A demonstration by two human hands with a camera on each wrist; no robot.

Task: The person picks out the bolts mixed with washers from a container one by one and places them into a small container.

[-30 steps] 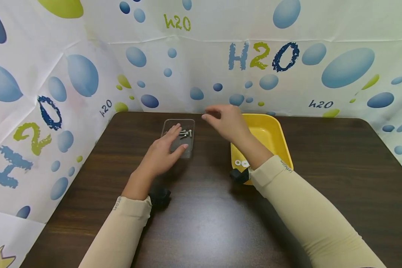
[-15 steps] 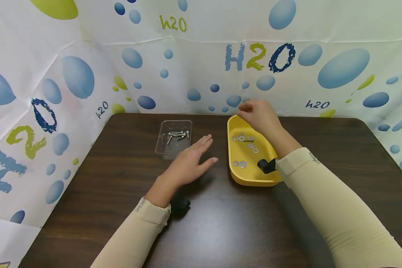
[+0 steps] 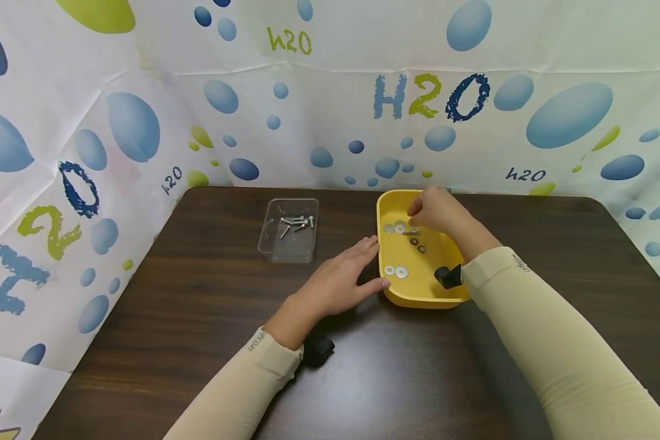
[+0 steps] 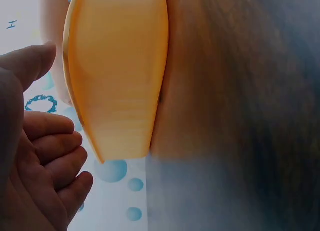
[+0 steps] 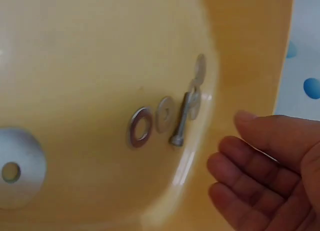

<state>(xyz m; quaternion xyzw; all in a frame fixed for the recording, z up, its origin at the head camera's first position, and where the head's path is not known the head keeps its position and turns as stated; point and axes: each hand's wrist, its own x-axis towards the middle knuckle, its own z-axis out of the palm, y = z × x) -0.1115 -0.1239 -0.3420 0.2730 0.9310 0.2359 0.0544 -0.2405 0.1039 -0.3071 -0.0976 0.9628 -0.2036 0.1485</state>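
Note:
My left hand [image 3: 338, 281] has its fingers stretched out, with the fingertips and thumb at the left rim of the yellow tray [image 3: 426, 287]. In the left wrist view the tray [image 4: 117, 81] stands just beyond those fingers. My right hand [image 3: 442, 211] is over the back of the tray, its fingers loosely bent and nothing seen between them. Near them in the right wrist view lies a socket-head bolt [image 5: 180, 120] among several flat washers [image 5: 141, 127]. A larger washer [image 5: 20, 168] lies farther off. Two washers [image 3: 401, 272] sit toward the tray's front left.
Left of the tray stands a clear plastic box [image 3: 286, 255] with several bolts [image 3: 295, 221] in it. Dark wooden tabletop [image 3: 209, 263] surrounds both containers. A white printed cloth [image 3: 341, 110] hangs right behind the table's back edge.
My left hand has moved right, from over the clear box to the tray's left rim. My right hand has gone right from between the containers and down into the tray.

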